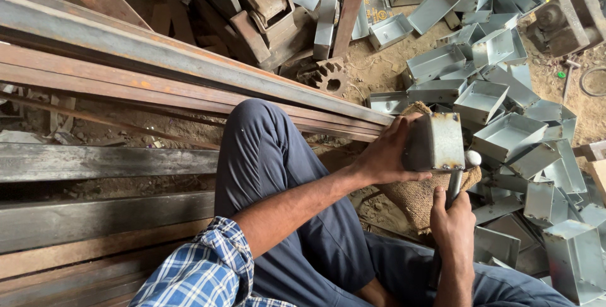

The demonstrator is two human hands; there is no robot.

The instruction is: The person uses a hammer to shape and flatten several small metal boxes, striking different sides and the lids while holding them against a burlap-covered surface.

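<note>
My left hand (pixel 385 155) grips a metal box (pixel 434 141) on its side atop a burlap pad (pixel 416 196), right of my knee. My right hand (pixel 453 222) is clenched round a hammer (pixel 464 168), its head just below the box. Many boxes (pixel 505 92) lie piled far right; I judge this one unfinished.
</note>
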